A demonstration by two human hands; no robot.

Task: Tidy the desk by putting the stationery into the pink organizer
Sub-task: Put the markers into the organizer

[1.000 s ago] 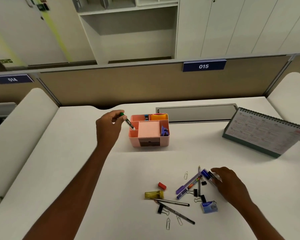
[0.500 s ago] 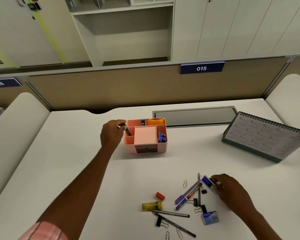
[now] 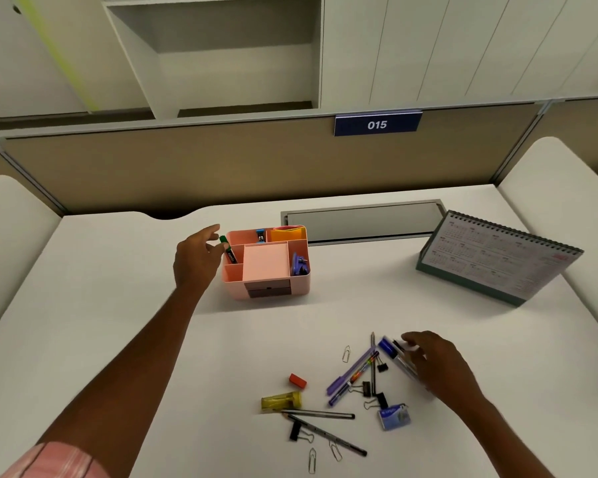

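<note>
Back-centre of the desk: pink organizer, with a green-capped marker leaning in a left-side compartment. Left hand just beside the marker's cap, fingers loose and spread, holding nothing. Toward the front edge, right of centre: purple pen, binder clips, paper clips, red eraser, yellow sharpener. Right hand at the scatter's right side, fingers curled round a blue-capped pen.

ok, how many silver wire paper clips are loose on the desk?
3 silver wire paper clips: one left of the purple pen, two side by side nearest the camera. Others may hide under the right hand.
</note>
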